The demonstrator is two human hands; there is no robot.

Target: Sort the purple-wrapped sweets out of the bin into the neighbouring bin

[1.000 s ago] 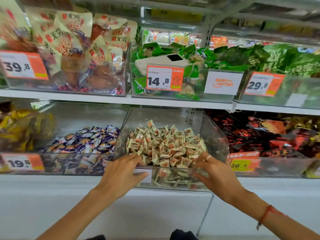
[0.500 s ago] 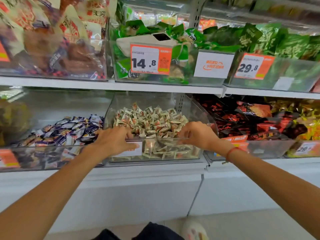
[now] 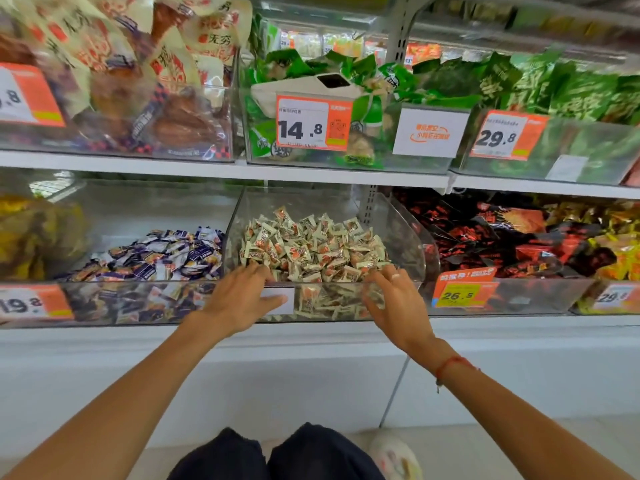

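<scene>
A clear bin (image 3: 410, 237) on the lower shelf holds a heap of cream-and-orange wrapped sweets (image 3: 311, 247). The bin to its left (image 3: 221, 202) holds purple-wrapped sweets (image 3: 156, 252). My left hand (image 3: 239, 299) grips the front wall of the cream-sweet bin at its left corner, fingers over the rim and thumb lying across the white label. My right hand (image 3: 393, 299), with a ring, holds the same wall at its right corner, fingers over the rim. I see no purple wrapper among the cream sweets on top.
Right of the cream-sweet bin stands a bin of red-and-black packets (image 3: 502, 244) with a 26.5 tag. The upper shelf (image 3: 311, 171) carries bins of green packets and large snack bags. A white cabinet front lies below. My knees and a shoe show at the bottom.
The view has shifted and drawn back a little. Both hands stay at the front rim of the cream-sweet bin; the fingers have spread out from the tighter grip half a second ago.
</scene>
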